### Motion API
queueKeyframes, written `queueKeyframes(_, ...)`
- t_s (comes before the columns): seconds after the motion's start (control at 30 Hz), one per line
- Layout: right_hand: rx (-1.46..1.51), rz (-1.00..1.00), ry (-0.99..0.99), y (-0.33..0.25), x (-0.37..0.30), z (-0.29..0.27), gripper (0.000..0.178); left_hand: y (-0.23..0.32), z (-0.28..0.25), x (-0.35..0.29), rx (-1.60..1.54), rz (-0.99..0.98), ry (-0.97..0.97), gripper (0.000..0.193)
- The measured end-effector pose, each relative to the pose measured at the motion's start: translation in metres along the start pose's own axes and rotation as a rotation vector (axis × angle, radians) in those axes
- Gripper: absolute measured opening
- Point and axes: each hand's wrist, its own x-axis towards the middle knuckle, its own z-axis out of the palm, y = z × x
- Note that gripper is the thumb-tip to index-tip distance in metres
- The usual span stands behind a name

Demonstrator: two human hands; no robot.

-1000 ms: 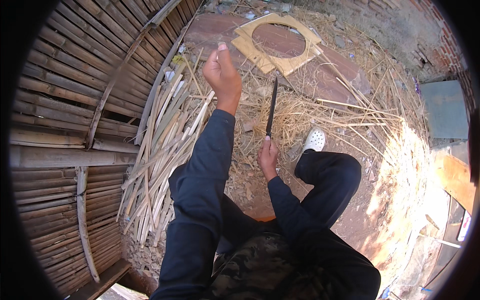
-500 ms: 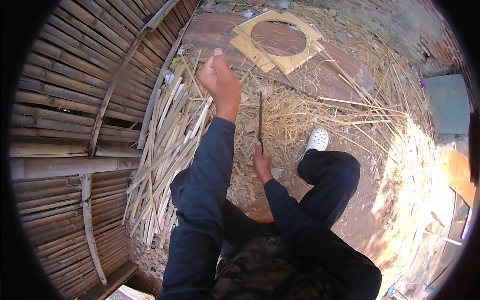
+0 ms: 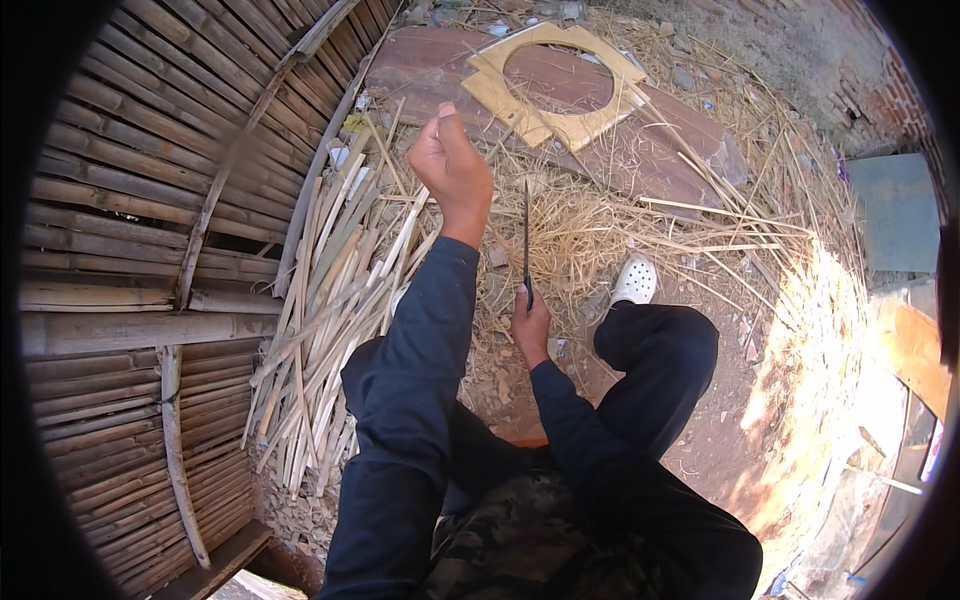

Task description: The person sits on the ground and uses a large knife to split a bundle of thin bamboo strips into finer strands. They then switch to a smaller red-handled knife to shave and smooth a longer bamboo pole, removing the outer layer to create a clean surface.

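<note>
One long knife (image 3: 526, 235) is in the right hand (image 3: 531, 325), which is clamped around its handle. It looks black and slim, its narrow blade seen nearly edge-on, pointing away from the person above pale bamboo shavings (image 3: 575, 212). The left hand (image 3: 455, 178) is apart from it, fingers curled and thumb raised; whether it pinches something, I cannot tell. There is one white perforated clog (image 3: 635, 280), and one yellowish board (image 3: 490, 90) with one round opening, lying on one brown panel (image 3: 420, 62). The bamboo strips (image 3: 318, 295) overlap too much for exact counting.
</note>
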Motion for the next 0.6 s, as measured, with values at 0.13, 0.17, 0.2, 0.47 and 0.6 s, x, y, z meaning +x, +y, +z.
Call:
queueKeyframes(0.13,0.021,-0.031,-0.079,-0.009,-0.01,0.0,0.036,0.002,-0.001,-0.002,0.036,0.001,-0.012,0.04)
queueKeyframes(0.17,0.043,-0.043,-0.109,-0.012,-0.014,0.002,0.037,0.002,-0.001,-0.002,0.056,0.017,-0.004,0.04)
queueKeyframes(0.2,0.053,-0.067,-0.103,-0.008,-0.017,0.01,0.038,0.002,0.002,-0.001,0.07,0.035,-0.001,0.04)
queueKeyframes(0.47,0.031,-0.004,-0.24,-0.012,-0.025,0.033,0.035,-0.009,-0.014,0.013,-0.01,-0.053,0.169,0.038)
queueKeyframes(0.6,-0.088,0.005,-0.114,0.055,-0.02,0.055,0.04,0.0,-0.007,0.014,-0.022,-0.09,0.156,0.037)
